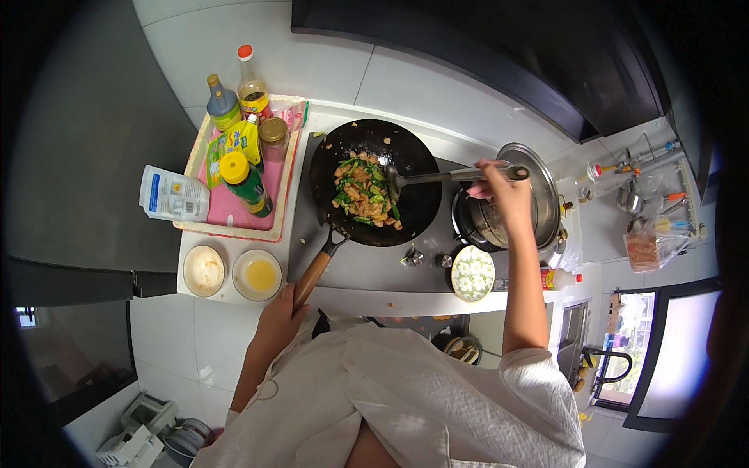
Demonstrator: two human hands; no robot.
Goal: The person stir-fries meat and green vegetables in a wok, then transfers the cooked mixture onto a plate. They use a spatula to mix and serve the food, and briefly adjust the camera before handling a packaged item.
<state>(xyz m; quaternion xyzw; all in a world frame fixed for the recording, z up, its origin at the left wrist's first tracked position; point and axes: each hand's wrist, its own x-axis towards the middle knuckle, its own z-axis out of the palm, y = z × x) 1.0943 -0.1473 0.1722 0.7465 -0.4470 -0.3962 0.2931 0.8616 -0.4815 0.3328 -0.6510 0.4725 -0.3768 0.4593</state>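
A black wok (327,181) stands on the left side of the stove, its wooden handle (311,278) slanting toward me. My left hand (282,316) is wrapped around the end of that handle. Inside the wok lies a heap of meat pieces and green vegetables (363,190). From the right, my right hand (502,190) grips the handle of a metal spatula (430,178). The spatula's head is in the wok, at the right edge of the food.
A pink-bottomed tray (281,225) at left carries bottles, a jar and pouches. Two bowls (204,271) (257,275) sit before it. Right of the wok are a metal pot with a lid (544,199), a flower-patterned plate (473,274) and a bottle (562,279). A dark range hood (468,47) hangs above.
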